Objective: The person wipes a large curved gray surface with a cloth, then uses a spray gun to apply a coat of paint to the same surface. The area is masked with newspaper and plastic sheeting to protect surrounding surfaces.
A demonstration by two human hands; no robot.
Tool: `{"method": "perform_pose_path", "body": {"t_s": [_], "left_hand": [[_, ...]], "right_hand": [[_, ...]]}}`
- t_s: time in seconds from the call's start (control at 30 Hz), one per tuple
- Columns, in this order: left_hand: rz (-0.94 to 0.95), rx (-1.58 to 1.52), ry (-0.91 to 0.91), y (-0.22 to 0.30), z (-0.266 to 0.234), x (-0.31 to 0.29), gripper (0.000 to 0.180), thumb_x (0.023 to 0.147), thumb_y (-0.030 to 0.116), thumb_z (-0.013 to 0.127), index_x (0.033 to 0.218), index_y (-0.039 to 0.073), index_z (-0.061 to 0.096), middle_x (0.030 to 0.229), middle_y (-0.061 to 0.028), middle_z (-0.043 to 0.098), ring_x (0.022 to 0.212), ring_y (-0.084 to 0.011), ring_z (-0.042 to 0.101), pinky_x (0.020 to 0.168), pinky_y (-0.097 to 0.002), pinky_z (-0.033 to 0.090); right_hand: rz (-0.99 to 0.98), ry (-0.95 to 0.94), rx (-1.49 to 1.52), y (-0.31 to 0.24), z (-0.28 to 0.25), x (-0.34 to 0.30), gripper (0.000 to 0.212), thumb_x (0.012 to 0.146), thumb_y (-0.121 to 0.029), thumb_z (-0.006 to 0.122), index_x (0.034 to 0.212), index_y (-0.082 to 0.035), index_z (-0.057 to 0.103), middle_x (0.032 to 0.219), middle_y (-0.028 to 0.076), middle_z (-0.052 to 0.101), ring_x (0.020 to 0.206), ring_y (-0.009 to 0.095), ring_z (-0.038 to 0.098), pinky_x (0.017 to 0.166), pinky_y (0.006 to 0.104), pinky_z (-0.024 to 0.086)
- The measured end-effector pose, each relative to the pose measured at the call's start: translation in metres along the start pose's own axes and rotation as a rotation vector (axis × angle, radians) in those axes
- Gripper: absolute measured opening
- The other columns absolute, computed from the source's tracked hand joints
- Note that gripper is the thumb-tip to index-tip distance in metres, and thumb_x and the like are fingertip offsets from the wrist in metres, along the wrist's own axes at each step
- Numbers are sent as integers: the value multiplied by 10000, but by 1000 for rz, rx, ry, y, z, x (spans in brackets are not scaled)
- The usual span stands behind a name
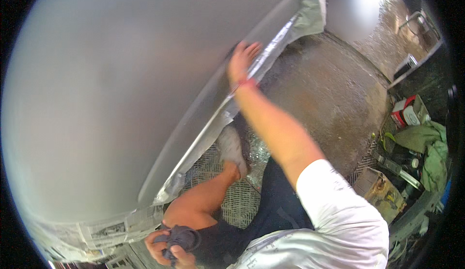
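Observation:
My right hand (242, 58), with a red band at the wrist, lies flat with spread fingers on the lower edge of a large smooth grey panel (121, 99). A strip of silvery plastic film (271, 46) runs along that edge beside the fingers. Low in the picture, my left hand (159, 247) is closed around a dark grey wad of cloth (181, 237), close to my bent knee. My leg stretches under the panel, ending in a grey shoe (231, 148) on a metal floor grate (237, 201).
Newspaper sheets (106, 230) are taped along the panel's bottom left edge. Wet concrete floor (329, 94) spreads to the right. At the right rim lie a red and white box (404, 111), green cloths (426, 148), a worn cardboard box (382, 189) and tools.

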State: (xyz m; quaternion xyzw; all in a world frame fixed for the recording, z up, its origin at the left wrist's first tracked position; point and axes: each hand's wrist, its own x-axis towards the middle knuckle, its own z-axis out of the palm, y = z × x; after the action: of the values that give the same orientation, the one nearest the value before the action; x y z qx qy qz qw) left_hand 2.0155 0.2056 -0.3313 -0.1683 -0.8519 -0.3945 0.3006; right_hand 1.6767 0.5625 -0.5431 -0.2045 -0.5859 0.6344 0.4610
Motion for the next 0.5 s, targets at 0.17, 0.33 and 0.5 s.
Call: {"method": "perform_pose_path", "body": {"t_s": [0.17,0.33,0.5], "left_hand": [[-24,118,108,-36,-40,10,478,967,487,629,852,62,442,996,-141,528,939,-261,536,858,-436,447],[-85,-67,63,-76,-14,0,272,1028,276,595,938,49,476,1056,-70,540,947,-177,491,896,-332,428],[-278,36,81,-135,-48,-40,281,1012,225,644,871,48,478,927,-61,546,865,-173,509,856,-336,438]], "right_hand": [[144,-112,-249,-23,6,13,859,1091,-531,266,1608,31,-127,1694,268,-127,1589,355,-110,1284,510,-28],[32,-204,-150,-112,100,-228,873,1083,-408,392,1597,63,-134,1674,322,-132,1568,454,-108,1273,551,-36],[-409,-185,-123,-106,101,-231,898,1061,-349,469,1620,-12,-148,1681,308,-124,1567,464,-93,1271,567,-15]]}}
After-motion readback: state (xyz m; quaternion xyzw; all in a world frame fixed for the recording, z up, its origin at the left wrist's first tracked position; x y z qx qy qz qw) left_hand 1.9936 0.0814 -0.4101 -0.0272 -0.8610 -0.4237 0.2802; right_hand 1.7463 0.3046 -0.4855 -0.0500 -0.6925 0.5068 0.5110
